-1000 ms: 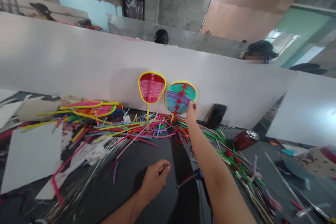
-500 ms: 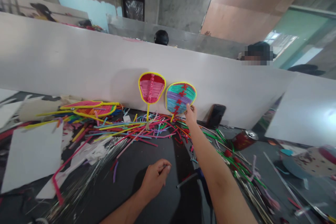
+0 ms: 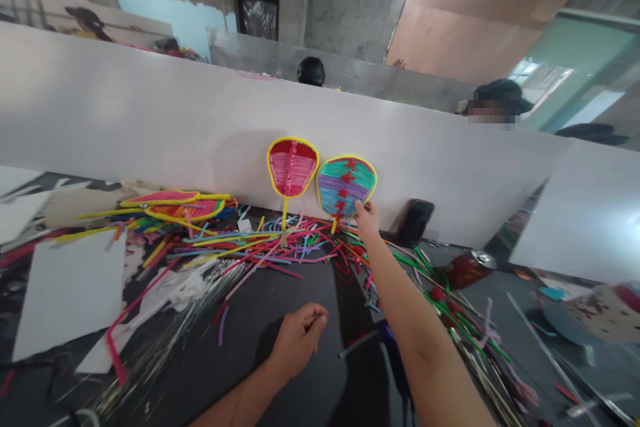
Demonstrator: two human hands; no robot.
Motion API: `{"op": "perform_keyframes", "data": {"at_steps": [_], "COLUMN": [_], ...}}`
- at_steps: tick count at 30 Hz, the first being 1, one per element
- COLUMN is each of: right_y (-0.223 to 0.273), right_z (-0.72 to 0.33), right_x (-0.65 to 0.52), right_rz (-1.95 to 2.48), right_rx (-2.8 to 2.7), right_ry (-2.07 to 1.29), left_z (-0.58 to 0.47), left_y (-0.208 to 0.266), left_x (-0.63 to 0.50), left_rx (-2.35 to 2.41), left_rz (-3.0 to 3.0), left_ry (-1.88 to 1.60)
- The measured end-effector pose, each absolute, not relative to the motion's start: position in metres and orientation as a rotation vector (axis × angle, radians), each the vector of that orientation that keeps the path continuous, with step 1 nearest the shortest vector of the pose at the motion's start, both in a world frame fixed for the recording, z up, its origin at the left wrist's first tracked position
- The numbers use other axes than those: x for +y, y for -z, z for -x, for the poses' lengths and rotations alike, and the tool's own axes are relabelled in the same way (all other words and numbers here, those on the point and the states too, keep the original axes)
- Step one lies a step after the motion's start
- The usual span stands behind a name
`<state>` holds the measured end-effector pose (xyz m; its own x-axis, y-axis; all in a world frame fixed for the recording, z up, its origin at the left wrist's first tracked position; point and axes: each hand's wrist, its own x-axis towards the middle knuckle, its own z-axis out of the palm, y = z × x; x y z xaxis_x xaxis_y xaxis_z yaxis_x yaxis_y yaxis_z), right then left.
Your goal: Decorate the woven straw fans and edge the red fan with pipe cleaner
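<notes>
My right hand (image 3: 368, 219) pinches the lower right rim of a hand fan (image 3: 330, 185), which is teal, purple and blue with red crosses down its middle and a yellow edge. The fan stands against the white partition, its short yellow handle pointing down into the pipe cleaners. Just left of it leans a pink and red fan (image 3: 303, 170) with a yellow edge and a line of pink beads. Over the dark tabletop, my left hand (image 3: 300, 339) is loosely curled, thumb and fingers close together, and I see nothing in it.
Colourful pipe cleaners (image 3: 250, 243) lie along the partition (image 3: 165, 120). More fans (image 3: 180, 203) are stacked at left above white sheets (image 3: 73, 293). To the right are a phone (image 3: 416, 221), a red can (image 3: 470, 269) and a blue glue gun (image 3: 393, 353). People sit beyond the partition.
The teal fan has tilted a little more upright under my right hand. My left hand has stayed in place. The whole view has shifted slightly.
</notes>
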<state>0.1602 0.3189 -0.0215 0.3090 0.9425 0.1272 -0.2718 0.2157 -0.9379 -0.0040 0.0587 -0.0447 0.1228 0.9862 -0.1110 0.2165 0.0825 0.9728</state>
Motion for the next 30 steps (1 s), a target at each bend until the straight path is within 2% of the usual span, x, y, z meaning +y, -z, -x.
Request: {"op": "perform_keyframes", "data": {"at_steps": [19, 25, 30], "right_y": [0.007, -0.022, -0.033], "right_z": [-0.187, -0.222, -0.247], "right_x": [0.272, 0.193, 0.103], "right_rz": [1.245, 1.167, 1.238], "right_rx": [-0.931, -1.061, -1.319], "right_ry": [-0.941, -1.025, -1.055], "left_z": [0.006, 0.003, 0.020], "left_y": [0.052, 0.035, 0.008], "left_x": [0.057, 0.056, 0.120], "left_rx": [1.300, 1.338, 1.410], "left_rz": [-1.355, -1.419, -1.524], "left_ry": [-1.022, -1.310, -1.532]}}
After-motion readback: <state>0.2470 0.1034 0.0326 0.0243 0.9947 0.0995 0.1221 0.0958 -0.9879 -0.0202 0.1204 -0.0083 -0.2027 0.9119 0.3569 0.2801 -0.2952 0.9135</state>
